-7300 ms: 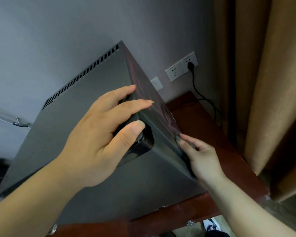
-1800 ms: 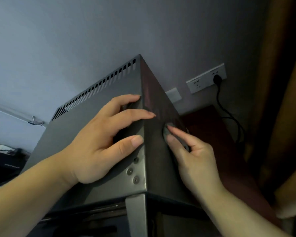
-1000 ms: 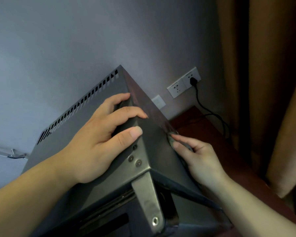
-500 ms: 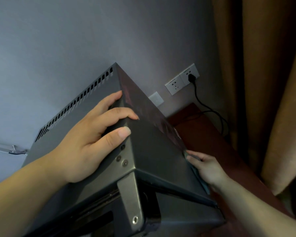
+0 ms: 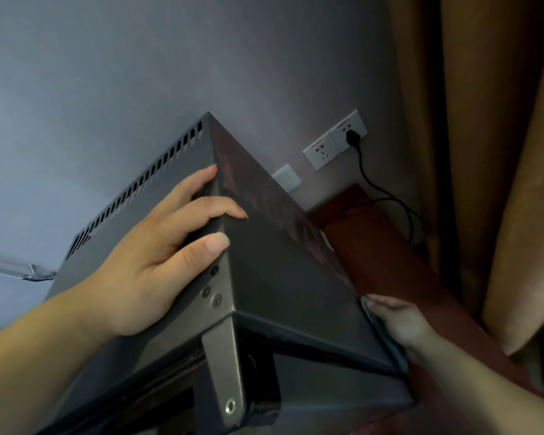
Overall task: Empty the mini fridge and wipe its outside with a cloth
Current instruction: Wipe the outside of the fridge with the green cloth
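My left hand (image 5: 145, 271) grips the fridge's (image 5: 283, 277) top edge; my right hand (image 5: 399, 321) clutches the cloth (image 5: 390, 343) against its side.

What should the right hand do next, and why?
Probably sweep the grey cloth rearward along the side panel of the dark grey metal mini fridge. The right hand holds it at the panel's near bottom corner, so the stretch toward the wall lies uncovered, and the left hand holds the top edge.

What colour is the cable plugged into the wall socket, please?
Black; the cable hangs from the white socket, clearest in the head view.
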Action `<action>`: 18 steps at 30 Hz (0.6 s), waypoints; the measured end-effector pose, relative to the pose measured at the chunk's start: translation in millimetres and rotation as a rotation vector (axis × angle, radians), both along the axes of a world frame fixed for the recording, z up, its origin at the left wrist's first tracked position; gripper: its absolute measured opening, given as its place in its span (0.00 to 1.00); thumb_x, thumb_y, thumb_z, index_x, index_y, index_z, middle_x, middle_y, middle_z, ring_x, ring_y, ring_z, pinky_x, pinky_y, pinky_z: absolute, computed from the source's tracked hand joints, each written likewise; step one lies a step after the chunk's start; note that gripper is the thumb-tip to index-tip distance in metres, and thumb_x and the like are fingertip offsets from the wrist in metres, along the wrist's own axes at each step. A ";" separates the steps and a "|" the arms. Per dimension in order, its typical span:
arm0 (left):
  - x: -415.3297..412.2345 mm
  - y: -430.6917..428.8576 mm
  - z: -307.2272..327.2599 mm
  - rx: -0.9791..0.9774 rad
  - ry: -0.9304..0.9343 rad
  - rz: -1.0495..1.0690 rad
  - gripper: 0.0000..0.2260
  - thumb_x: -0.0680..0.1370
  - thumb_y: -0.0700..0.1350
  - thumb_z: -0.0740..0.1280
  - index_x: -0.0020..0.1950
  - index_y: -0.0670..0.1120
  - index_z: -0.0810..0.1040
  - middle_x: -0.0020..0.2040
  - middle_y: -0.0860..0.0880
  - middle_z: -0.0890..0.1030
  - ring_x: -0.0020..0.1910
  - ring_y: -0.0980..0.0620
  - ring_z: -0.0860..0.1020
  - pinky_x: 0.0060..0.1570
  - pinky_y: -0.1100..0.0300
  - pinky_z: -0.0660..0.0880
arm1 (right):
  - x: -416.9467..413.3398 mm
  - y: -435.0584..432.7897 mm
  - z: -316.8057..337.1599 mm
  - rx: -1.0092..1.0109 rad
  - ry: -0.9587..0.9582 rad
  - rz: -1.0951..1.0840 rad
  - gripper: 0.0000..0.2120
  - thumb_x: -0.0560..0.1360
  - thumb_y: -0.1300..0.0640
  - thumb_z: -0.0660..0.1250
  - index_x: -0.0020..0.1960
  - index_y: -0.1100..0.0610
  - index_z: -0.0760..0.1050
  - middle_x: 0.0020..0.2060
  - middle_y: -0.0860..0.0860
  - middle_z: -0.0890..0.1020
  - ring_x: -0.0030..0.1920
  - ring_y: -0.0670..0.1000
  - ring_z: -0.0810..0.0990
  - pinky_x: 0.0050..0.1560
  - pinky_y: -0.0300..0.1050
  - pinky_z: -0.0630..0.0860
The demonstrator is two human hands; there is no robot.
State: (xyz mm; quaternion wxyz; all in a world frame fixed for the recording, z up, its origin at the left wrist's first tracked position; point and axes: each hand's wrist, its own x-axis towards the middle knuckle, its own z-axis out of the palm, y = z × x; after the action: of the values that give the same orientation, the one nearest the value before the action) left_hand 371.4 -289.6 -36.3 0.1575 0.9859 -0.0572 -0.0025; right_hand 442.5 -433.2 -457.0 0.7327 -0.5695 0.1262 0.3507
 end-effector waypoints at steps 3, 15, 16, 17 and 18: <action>1.2 8.1 -2.0 0.006 0.006 0.010 0.19 0.79 0.56 0.59 0.65 0.50 0.78 0.75 0.63 0.65 0.79 0.55 0.59 0.72 0.40 0.64 | 2.3 2.1 1.6 0.006 0.016 -0.010 0.12 0.78 0.58 0.71 0.61 0.55 0.82 0.52 0.52 0.84 0.48 0.46 0.82 0.50 0.38 0.75; 0.7 12.3 -3.8 -0.009 0.001 0.004 0.19 0.79 0.56 0.59 0.65 0.51 0.78 0.76 0.60 0.64 0.79 0.54 0.60 0.71 0.38 0.65 | 14.6 22.7 13.6 0.000 -0.067 0.038 0.12 0.80 0.56 0.69 0.63 0.54 0.81 0.55 0.52 0.84 0.54 0.50 0.82 0.57 0.43 0.78; 0.3 12.2 -3.7 -0.009 -0.002 0.001 0.19 0.79 0.56 0.60 0.65 0.51 0.78 0.77 0.59 0.64 0.79 0.54 0.60 0.71 0.38 0.65 | 12.5 21.9 4.9 -0.025 -0.046 0.024 0.14 0.79 0.56 0.70 0.64 0.56 0.81 0.58 0.54 0.84 0.55 0.51 0.82 0.61 0.44 0.77; -0.1 12.5 -4.0 -0.009 -0.006 -0.001 0.19 0.79 0.56 0.59 0.66 0.51 0.78 0.77 0.59 0.64 0.79 0.54 0.60 0.71 0.38 0.65 | 11.3 21.5 2.5 -0.034 -0.012 0.017 0.14 0.79 0.56 0.71 0.64 0.57 0.81 0.59 0.54 0.83 0.55 0.51 0.81 0.62 0.44 0.75; -0.3 12.3 -3.8 -0.006 -0.006 -0.001 0.19 0.79 0.56 0.59 0.66 0.50 0.78 0.77 0.59 0.64 0.79 0.54 0.60 0.71 0.39 0.65 | 11.0 23.1 3.4 -0.013 0.003 0.013 0.14 0.78 0.55 0.71 0.63 0.57 0.81 0.58 0.53 0.83 0.54 0.51 0.81 0.62 0.44 0.75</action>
State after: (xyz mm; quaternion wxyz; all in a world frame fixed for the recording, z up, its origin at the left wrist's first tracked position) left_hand 371.1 -277.3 -40.0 0.1604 0.9853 -0.0581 0.0008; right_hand 453.5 -410.1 -453.6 0.7264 -0.5745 0.1258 0.3556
